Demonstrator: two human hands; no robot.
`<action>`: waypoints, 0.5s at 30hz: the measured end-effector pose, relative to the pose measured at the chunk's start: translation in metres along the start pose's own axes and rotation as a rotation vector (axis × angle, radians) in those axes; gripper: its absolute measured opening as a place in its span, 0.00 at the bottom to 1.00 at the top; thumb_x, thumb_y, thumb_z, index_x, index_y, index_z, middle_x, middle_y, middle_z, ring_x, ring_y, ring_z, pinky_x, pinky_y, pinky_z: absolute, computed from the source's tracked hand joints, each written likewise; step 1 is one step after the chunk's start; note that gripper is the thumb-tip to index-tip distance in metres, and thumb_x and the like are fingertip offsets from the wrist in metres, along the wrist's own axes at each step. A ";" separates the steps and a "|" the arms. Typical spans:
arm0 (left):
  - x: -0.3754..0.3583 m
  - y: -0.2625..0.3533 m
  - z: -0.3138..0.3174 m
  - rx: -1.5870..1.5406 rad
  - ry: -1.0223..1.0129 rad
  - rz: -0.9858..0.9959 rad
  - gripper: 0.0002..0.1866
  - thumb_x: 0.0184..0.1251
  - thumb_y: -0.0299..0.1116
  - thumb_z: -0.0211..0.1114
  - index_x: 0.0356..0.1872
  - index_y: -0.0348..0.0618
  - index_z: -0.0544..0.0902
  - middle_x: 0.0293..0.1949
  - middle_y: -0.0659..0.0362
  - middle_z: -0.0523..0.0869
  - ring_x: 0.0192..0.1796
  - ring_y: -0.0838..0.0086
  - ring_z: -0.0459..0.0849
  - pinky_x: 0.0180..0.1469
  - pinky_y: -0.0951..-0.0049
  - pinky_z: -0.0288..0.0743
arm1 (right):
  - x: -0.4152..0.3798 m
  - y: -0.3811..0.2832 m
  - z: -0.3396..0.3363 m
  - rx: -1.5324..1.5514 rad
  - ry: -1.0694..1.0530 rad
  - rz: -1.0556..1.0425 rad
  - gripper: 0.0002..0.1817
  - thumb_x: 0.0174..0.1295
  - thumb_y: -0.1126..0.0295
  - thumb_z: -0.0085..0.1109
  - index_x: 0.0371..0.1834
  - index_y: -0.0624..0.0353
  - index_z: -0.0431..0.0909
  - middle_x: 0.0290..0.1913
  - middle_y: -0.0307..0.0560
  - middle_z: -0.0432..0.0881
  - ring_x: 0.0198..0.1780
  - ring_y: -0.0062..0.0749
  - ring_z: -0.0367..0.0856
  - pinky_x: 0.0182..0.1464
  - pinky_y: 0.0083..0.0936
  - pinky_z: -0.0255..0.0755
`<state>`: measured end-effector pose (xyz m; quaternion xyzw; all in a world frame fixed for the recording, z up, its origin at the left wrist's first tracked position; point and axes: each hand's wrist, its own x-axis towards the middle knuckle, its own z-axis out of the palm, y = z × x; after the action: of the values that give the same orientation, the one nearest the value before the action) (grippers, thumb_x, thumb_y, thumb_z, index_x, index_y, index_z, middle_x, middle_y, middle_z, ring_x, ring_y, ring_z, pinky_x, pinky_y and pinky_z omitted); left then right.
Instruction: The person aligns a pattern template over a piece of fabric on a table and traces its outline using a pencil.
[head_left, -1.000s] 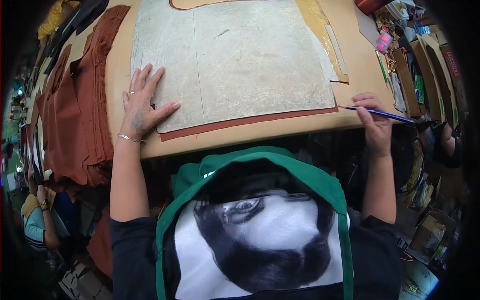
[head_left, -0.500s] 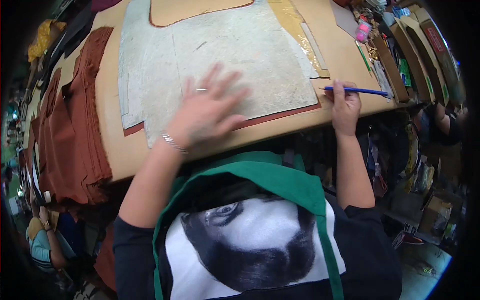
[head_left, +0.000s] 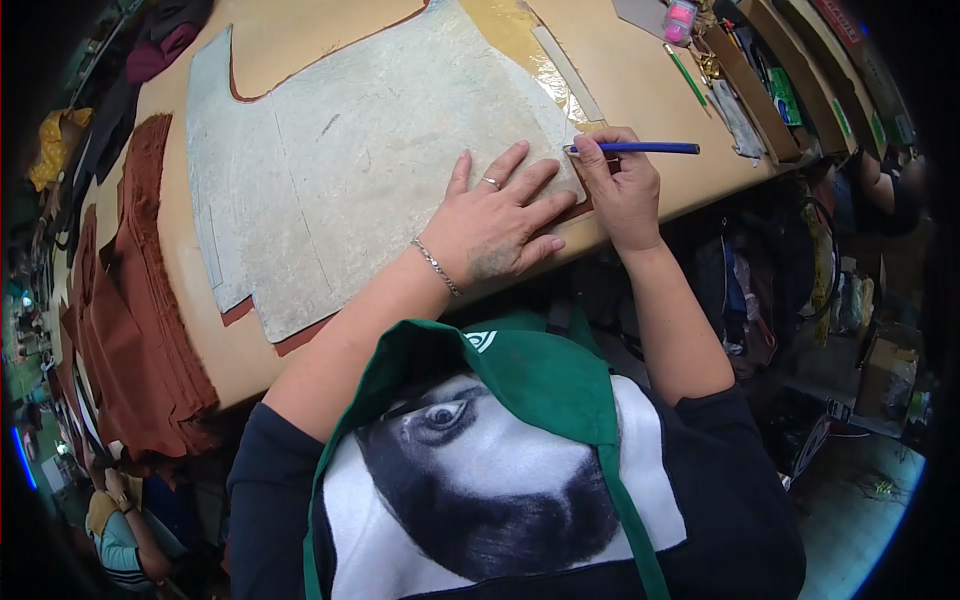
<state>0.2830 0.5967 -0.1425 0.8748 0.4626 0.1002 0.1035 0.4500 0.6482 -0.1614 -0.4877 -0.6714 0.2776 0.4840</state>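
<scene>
A large whitish pattern piece (head_left: 400, 110) lies flat over reddish-brown fabric (head_left: 238, 312), whose edge shows along the near and left sides. My left hand (head_left: 505, 215) presses on the pattern near its lower right part, palm down with fingers spread. In my right hand (head_left: 625, 190) is a blue pencil (head_left: 650, 148), pinched between thumb and fingers. Its tip points left, right at the pattern's right edge. Beside that edge runs a yellowish transparent strip (head_left: 515, 40) with a narrow grey strip (head_left: 565, 72) on it.
Stacked reddish-brown fabric (head_left: 140, 310) hangs over the table's left front edge. At the right stand a cardboard box (head_left: 750, 90), a pink bottle (head_left: 679, 20) and a green pencil (head_left: 685, 75). Another person (head_left: 130, 540) is at the lower left.
My left hand has moved right and down and now rests still on the pattern. My right hand has brought the pencil left and up to the pattern's edge. The whole view has shifted.
</scene>
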 end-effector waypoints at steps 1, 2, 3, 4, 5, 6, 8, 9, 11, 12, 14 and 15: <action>0.000 0.001 -0.001 -0.003 -0.001 -0.004 0.24 0.60 0.53 0.50 0.58 0.63 0.66 0.63 0.62 0.60 0.67 0.60 0.52 0.60 0.38 0.47 | 0.000 -0.001 -0.001 -0.017 -0.016 -0.008 0.07 0.57 0.69 0.57 0.29 0.62 0.72 0.20 0.43 0.74 0.22 0.22 0.73 0.26 0.19 0.67; 0.000 0.001 -0.001 -0.005 -0.001 -0.008 0.24 0.60 0.52 0.50 0.58 0.63 0.66 0.63 0.62 0.60 0.67 0.60 0.52 0.60 0.38 0.47 | -0.001 -0.001 -0.002 -0.035 -0.031 -0.017 0.07 0.57 0.70 0.57 0.29 0.62 0.73 0.20 0.45 0.75 0.22 0.23 0.73 0.27 0.20 0.67; 0.000 0.001 -0.001 -0.009 0.004 -0.004 0.24 0.60 0.52 0.50 0.58 0.63 0.66 0.63 0.62 0.60 0.67 0.60 0.53 0.60 0.38 0.47 | -0.007 -0.002 -0.008 -0.076 -0.047 -0.061 0.06 0.57 0.71 0.56 0.28 0.63 0.73 0.21 0.46 0.75 0.22 0.25 0.74 0.27 0.20 0.67; -0.001 0.001 0.000 -0.012 0.010 -0.001 0.24 0.60 0.52 0.50 0.58 0.63 0.66 0.63 0.62 0.60 0.67 0.60 0.53 0.60 0.38 0.47 | -0.016 -0.005 -0.018 -0.117 -0.062 -0.106 0.06 0.57 0.71 0.56 0.28 0.63 0.73 0.21 0.46 0.75 0.23 0.26 0.74 0.27 0.21 0.67; -0.001 0.000 0.000 -0.015 0.019 0.001 0.24 0.60 0.52 0.50 0.58 0.63 0.66 0.63 0.62 0.60 0.67 0.60 0.53 0.60 0.38 0.46 | -0.022 -0.007 -0.023 -0.158 -0.078 -0.154 0.06 0.57 0.72 0.56 0.28 0.63 0.73 0.22 0.47 0.75 0.23 0.28 0.75 0.27 0.21 0.67; -0.001 -0.001 -0.001 -0.011 0.018 -0.004 0.24 0.60 0.52 0.50 0.58 0.63 0.65 0.63 0.62 0.60 0.67 0.60 0.53 0.60 0.38 0.46 | -0.023 -0.010 -0.023 -0.147 -0.097 -0.148 0.05 0.57 0.72 0.56 0.28 0.63 0.72 0.22 0.48 0.75 0.24 0.28 0.75 0.27 0.22 0.68; -0.001 0.000 -0.001 -0.010 0.007 -0.003 0.24 0.60 0.51 0.50 0.58 0.63 0.65 0.63 0.61 0.60 0.68 0.61 0.52 0.60 0.38 0.46 | -0.029 -0.016 -0.026 -0.132 -0.129 -0.122 0.05 0.57 0.73 0.55 0.28 0.63 0.72 0.23 0.48 0.76 0.25 0.30 0.76 0.28 0.22 0.68; -0.001 0.001 0.000 -0.019 0.010 -0.001 0.24 0.60 0.51 0.50 0.58 0.63 0.65 0.63 0.61 0.60 0.68 0.61 0.52 0.60 0.38 0.46 | -0.032 -0.019 -0.027 -0.125 -0.136 -0.103 0.05 0.57 0.73 0.55 0.28 0.63 0.72 0.23 0.48 0.76 0.25 0.31 0.76 0.28 0.22 0.68; -0.001 0.000 0.000 -0.025 0.018 -0.001 0.24 0.60 0.51 0.51 0.59 0.63 0.65 0.63 0.61 0.60 0.68 0.61 0.52 0.60 0.38 0.46 | -0.023 -0.026 -0.026 -0.084 -0.140 -0.055 0.06 0.57 0.72 0.56 0.28 0.63 0.72 0.23 0.45 0.76 0.25 0.24 0.75 0.29 0.20 0.67; -0.001 0.000 -0.001 -0.019 0.014 0.004 0.25 0.60 0.51 0.51 0.59 0.63 0.65 0.63 0.61 0.60 0.68 0.61 0.52 0.60 0.38 0.46 | -0.018 -0.029 -0.029 -0.054 -0.143 -0.018 0.06 0.58 0.72 0.56 0.28 0.63 0.72 0.23 0.44 0.75 0.26 0.22 0.74 0.29 0.19 0.67; -0.002 0.000 -0.002 -0.008 0.014 0.008 0.25 0.60 0.51 0.51 0.59 0.63 0.64 0.63 0.61 0.60 0.68 0.61 0.52 0.60 0.38 0.47 | -0.011 -0.030 -0.036 0.083 -0.123 0.047 0.06 0.59 0.72 0.55 0.28 0.63 0.72 0.23 0.39 0.74 0.28 0.16 0.73 0.31 0.16 0.67; -0.002 0.000 -0.002 -0.005 0.008 0.002 0.25 0.60 0.51 0.51 0.59 0.63 0.64 0.63 0.61 0.60 0.68 0.60 0.52 0.60 0.38 0.47 | -0.009 -0.029 -0.038 0.105 -0.120 0.056 0.06 0.59 0.72 0.55 0.29 0.63 0.72 0.24 0.38 0.75 0.28 0.16 0.73 0.31 0.15 0.67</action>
<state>0.2810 0.5952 -0.1409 0.8746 0.4617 0.1051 0.1039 0.4745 0.6256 -0.1256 -0.4627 -0.6698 0.3547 0.4599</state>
